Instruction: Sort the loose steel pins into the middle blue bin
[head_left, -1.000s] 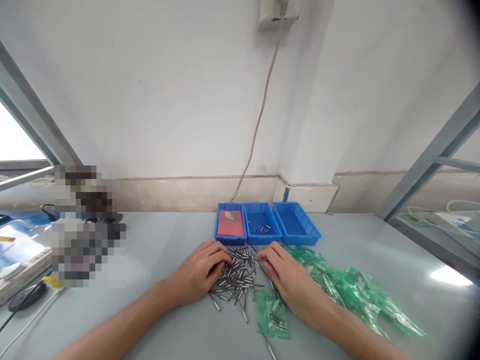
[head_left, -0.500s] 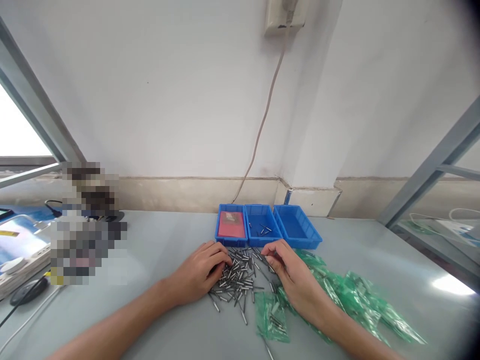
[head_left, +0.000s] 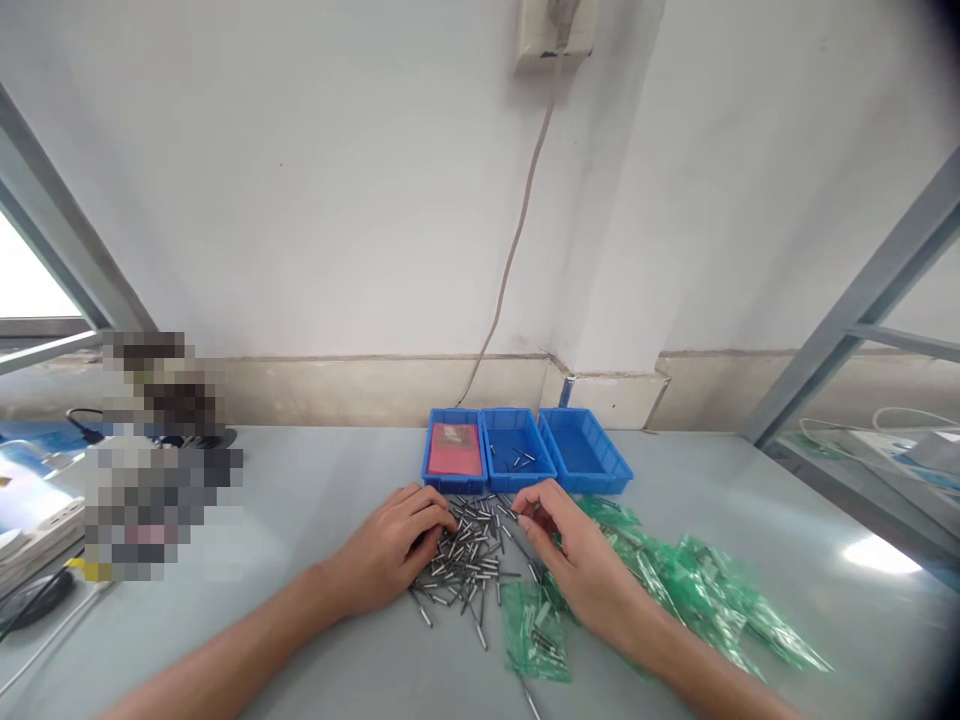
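Note:
A loose pile of small metal pins (head_left: 469, 560) lies on the grey table between my two hands. At its left edge rests my left hand (head_left: 401, 545), fingers curled and fingertips among the pins; what they grip, if anything, is hidden. My right hand (head_left: 577, 550) is at the pile's upper right, thumb and index finger drawn together near some pins. Whether a pin is between them I cannot make out. A small green plastic bag (head_left: 536, 635) with several pins inside lies below my right hand. One longer pin (head_left: 530, 695) lies in front of that bag.
Three blue bins stand in a row behind the pile: the left bin (head_left: 454, 484) holds a red sheet (head_left: 455, 458), the middle bin (head_left: 523, 480) a few pins. The right bin (head_left: 585, 450) is beside them. More green bags (head_left: 697, 590) lie right. Cables and a mouse (head_left: 37, 600) are left.
The view has turned slightly to the right, so everything appears a little further left. Both hands stay at about the same places by the pile, with fingers still bent.

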